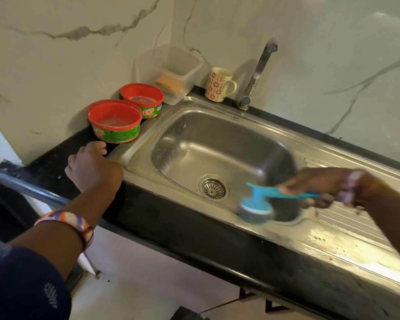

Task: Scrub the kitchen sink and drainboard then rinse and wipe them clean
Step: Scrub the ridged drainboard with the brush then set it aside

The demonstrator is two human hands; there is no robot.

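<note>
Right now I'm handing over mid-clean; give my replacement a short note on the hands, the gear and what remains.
Left hand rests on the black counter, holding nothing.
Right hand grips the blue brush, its head on the sink front rim, blurred.
Two soap tubs sit open, back left.
Drainboard looks spotted; tap shows no water.
Left: finish scrubbing, rinse, wipe.

"EXO" in white on red, printed on both green tubs: near tub [114, 122] and far tub [142, 100], left of sink [217, 144].
</note>
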